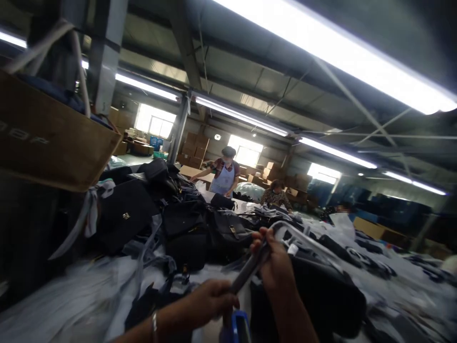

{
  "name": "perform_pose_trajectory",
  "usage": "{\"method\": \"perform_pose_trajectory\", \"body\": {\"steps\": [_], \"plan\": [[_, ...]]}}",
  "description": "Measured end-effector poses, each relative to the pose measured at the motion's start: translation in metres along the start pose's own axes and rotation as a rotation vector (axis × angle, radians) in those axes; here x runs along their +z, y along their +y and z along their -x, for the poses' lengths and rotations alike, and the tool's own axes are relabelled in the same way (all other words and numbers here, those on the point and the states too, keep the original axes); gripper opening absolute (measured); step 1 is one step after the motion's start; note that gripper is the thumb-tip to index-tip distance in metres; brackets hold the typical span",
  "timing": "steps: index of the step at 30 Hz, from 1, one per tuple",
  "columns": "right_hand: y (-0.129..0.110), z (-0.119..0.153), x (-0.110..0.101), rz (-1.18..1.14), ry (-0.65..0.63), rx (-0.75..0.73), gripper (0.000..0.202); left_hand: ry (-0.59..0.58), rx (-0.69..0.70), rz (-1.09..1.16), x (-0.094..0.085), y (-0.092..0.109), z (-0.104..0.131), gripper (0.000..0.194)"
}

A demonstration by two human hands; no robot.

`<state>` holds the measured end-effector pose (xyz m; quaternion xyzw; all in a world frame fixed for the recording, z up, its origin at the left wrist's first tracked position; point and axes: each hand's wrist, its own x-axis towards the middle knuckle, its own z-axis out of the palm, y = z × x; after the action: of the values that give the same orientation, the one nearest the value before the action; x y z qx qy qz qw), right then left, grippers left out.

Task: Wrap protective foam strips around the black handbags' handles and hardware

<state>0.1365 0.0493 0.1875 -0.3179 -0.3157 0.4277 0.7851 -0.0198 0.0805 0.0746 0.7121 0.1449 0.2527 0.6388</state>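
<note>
A dark grey strap (247,272) runs between my two hands at the lower middle of the view. My left hand (209,305), with a bracelet at the wrist, is closed on its lower end. Higher up, the fingers of my right hand (274,259) are wrapped around the same strap. Beyond the right hand, a pale wrapped band (309,243) arches over a black bag (324,290). A blue-rimmed object (241,326) shows just below my left hand; its kind is unclear. Motion blurs the picture somewhat.
Black bags with metal clasps (130,209) are heaped ahead and left. White wrapping sheets (78,290) lie at lower left. A brown paper bag (53,138) hangs close by at left. Across the table are a person in an apron (224,176) and another person (275,196).
</note>
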Motion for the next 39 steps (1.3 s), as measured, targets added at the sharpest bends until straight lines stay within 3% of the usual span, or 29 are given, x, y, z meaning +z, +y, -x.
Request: {"method": "perform_pose_trajectory", "body": {"steps": [2,6,10,14,22,28,34,39], "plan": [[-0.024,-0.018,0.016,-0.038,0.043,-0.030,0.022,-0.047,0.019,-0.061,-0.025,0.004,-0.006,0.029],[-0.068,-0.046,0.051,-0.017,-0.068,-0.157,0.033,-0.016,0.012,-0.075,-0.072,0.012,-0.022,0.032],[-0.089,-0.053,0.080,0.050,-0.178,-0.305,0.031,0.012,0.010,-0.132,-0.098,0.011,-0.036,0.030],[-0.088,-0.053,0.099,0.100,-0.227,-0.349,0.027,0.041,0.011,-0.212,-0.102,-0.005,-0.035,0.027],[-0.068,-0.070,0.117,0.095,-0.317,-0.300,0.025,0.135,0.015,-0.297,-0.103,-0.039,-0.025,0.019],[-0.070,-0.083,0.131,0.122,-0.321,-0.344,0.023,0.127,-0.129,-0.358,-0.119,-0.075,-0.022,0.017],[-0.066,-0.093,0.130,0.220,-0.305,-0.305,0.026,0.108,-0.291,-0.429,-0.127,-0.111,-0.014,0.020],[-0.070,-0.105,0.122,0.152,-0.413,-0.191,0.024,0.163,-0.313,-0.391,-0.126,-0.112,-0.013,0.022]]}}
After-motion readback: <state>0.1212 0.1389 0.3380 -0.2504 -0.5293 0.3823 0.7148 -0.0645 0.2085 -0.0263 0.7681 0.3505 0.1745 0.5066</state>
